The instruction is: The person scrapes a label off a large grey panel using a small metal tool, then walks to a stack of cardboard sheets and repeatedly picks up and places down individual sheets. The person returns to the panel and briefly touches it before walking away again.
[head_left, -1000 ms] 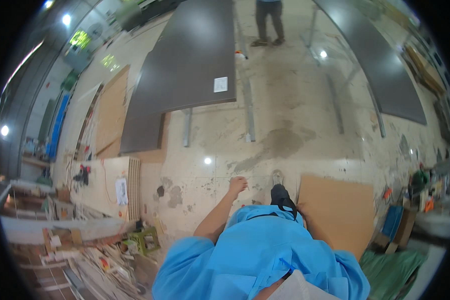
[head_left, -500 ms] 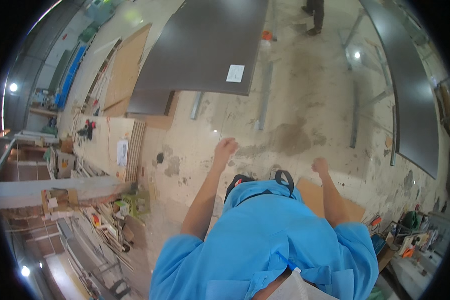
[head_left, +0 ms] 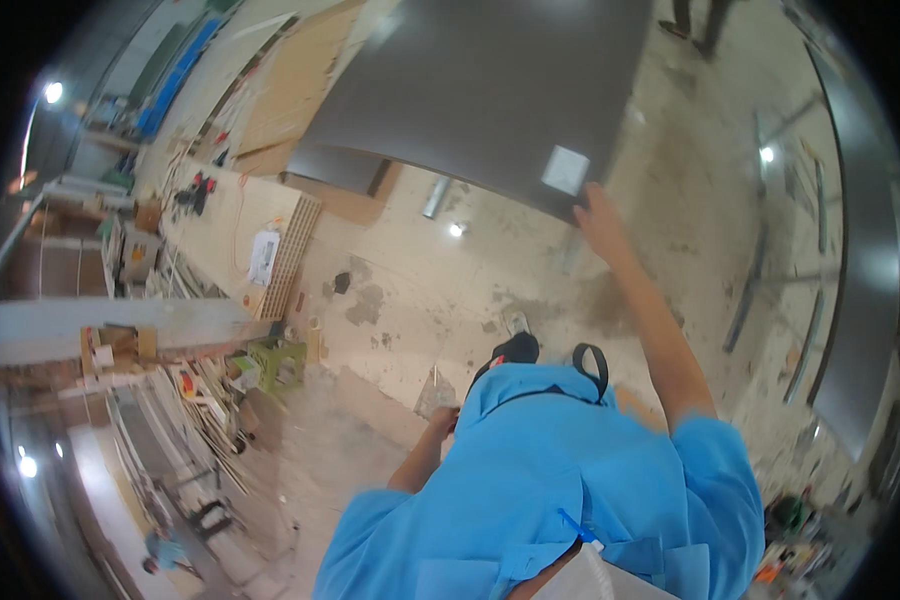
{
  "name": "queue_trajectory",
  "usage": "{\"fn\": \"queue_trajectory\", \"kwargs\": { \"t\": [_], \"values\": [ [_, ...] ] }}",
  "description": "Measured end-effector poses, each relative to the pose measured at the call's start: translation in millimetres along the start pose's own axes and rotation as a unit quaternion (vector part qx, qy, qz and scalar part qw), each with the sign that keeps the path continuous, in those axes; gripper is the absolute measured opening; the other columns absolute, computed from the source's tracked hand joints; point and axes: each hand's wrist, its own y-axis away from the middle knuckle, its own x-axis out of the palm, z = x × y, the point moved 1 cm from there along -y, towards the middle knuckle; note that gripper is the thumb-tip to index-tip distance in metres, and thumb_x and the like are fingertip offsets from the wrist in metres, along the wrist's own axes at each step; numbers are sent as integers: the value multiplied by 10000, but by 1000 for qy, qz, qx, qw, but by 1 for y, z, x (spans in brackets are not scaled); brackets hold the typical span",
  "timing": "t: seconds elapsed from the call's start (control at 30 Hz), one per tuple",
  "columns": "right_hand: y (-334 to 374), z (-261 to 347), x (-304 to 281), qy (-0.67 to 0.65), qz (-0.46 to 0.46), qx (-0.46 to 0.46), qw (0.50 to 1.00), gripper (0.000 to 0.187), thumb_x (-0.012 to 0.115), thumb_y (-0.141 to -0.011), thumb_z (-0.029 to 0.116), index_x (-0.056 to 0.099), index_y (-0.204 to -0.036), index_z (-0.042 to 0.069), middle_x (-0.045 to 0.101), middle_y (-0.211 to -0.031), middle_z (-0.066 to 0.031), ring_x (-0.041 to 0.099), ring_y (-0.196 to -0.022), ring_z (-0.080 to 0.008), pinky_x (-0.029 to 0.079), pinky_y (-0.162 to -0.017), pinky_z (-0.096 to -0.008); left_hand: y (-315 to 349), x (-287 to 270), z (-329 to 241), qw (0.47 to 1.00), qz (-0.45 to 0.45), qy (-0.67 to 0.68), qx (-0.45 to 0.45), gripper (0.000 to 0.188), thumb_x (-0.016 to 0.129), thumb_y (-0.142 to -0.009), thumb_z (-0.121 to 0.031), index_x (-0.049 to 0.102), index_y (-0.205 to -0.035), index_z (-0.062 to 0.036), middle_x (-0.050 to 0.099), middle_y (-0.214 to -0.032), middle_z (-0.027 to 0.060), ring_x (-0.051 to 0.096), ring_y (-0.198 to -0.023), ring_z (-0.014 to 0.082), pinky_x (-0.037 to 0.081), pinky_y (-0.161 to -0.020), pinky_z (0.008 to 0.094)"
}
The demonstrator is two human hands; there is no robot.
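A large dark grey panel [head_left: 470,100] lies raised above the floor in front of me, with a white sheet of paper [head_left: 566,170] near its close right corner. My right arm reaches forward, and my right hand [head_left: 597,222] is at that corner, its fingers and thumb closed about the panel's edge. Low at my left side, against my blue shirt [head_left: 570,440], is my left hand [head_left: 442,420]; its fingers are mostly hidden and nothing shows in it.
A stack of pale boards [head_left: 240,225] stands at left, with a red and black tool [head_left: 198,192] on top. Another dark panel [head_left: 865,290] is at far right beside metal bars [head_left: 748,285]. Scrap strips and a green stool [head_left: 277,365] lie left. A person's legs [head_left: 705,25] show at the back.
I have moved closer to the dark panel. My right hand has gone forward from near my waist to its corner, while my left hand has dropped back to my side.
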Motion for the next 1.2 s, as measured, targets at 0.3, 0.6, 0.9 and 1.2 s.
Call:
{"fn": "queue_trajectory", "kwargs": {
  "t": [0.3, 0.6, 0.9, 1.2],
  "values": [
    [-72, 66, 102, 180, 30, -149, 972, 673, 515, -1039, 391, 369, -1515, -62, 349, -1588, -278, 337, -1466, -438, 265, -1218, -519, -38, -45, -137, 979, -85, 160, 90, 334, 625, -972, -272, 621, -1213, -41, 698, -977, 94, 700, -877, 196, 564, -714, 319],
    [-158, 207, 172, -91, 232, -387, 888, 448, 539, -1018, 185, 543, -1435, 19, 427, -1562, -211, 408, -1444, -381, 312, -1204, -464, -33, -55, -268, 935, -153, 232, 219, 321, 629, -959, -254, 650, -1188, -31, 710, -976, 73, 695, -819, 169, 566, -702, 306],
    [-364, 90, 191, 336, 4, -82, 938, 667, 382, -1088, 476, 375, -1532, -22, 397, -1567, -252, 395, -1448, -396, 341, -1183, -484, -26, -56, -161, 955, -243, 170, -2, 216, 604, -939, -204, 678, -875, -11, 679, -784, 103, 666, -660, 166, 526, -550, 315],
    [-401, 250, 321, 265, 86, -304, 911, 646, 370, -1098, 430, 344, -1545, -35, 353, -1609, -218, 341, -1491, -357, 283, -1223, -462, -37, -107, -273, 931, -260, 246, 77, 210, 625, -972, -232, 684, -1006, -34, 708, -874, 98, 679, -716, 174, 546, -592, 301]
  ]
}}
